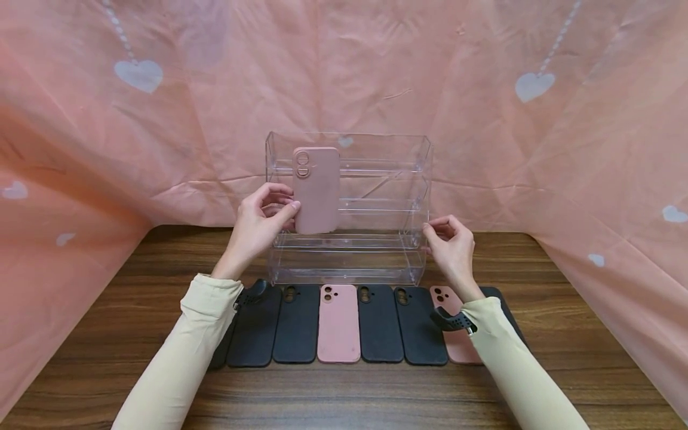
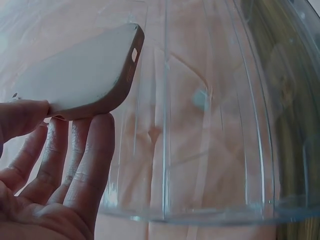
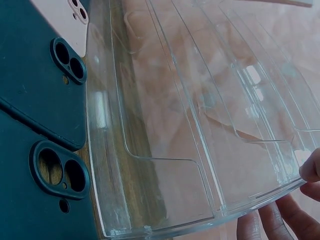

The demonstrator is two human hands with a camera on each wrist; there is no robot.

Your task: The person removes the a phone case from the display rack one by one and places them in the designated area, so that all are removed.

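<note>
My left hand (image 1: 259, 218) grips a pink phone case (image 1: 318, 191) by its left edge, thumb on the near side. The case stands upright, its camera cutouts at top left, in front of the upper tiers of a clear plastic tiered rack (image 1: 376, 240). In the left wrist view the pink case (image 2: 85, 70) shows its bottom edge, with my fingertips along one side. My right hand (image 1: 452, 243) pinches the rack's right side edge. In the right wrist view, the thumb lies on the clear rack's (image 3: 165, 159) edge and the other fingers are beyond the side wall.
Phone cases lie in a row before the rack: several black ones, among them a black case (image 1: 295, 325), and a pink case (image 1: 338, 325) near the middle. Another pink case (image 1: 459, 343) is partly behind my right wrist. Pink cloth (image 1: 371, 71) hangs behind the wooden table (image 1: 344, 397).
</note>
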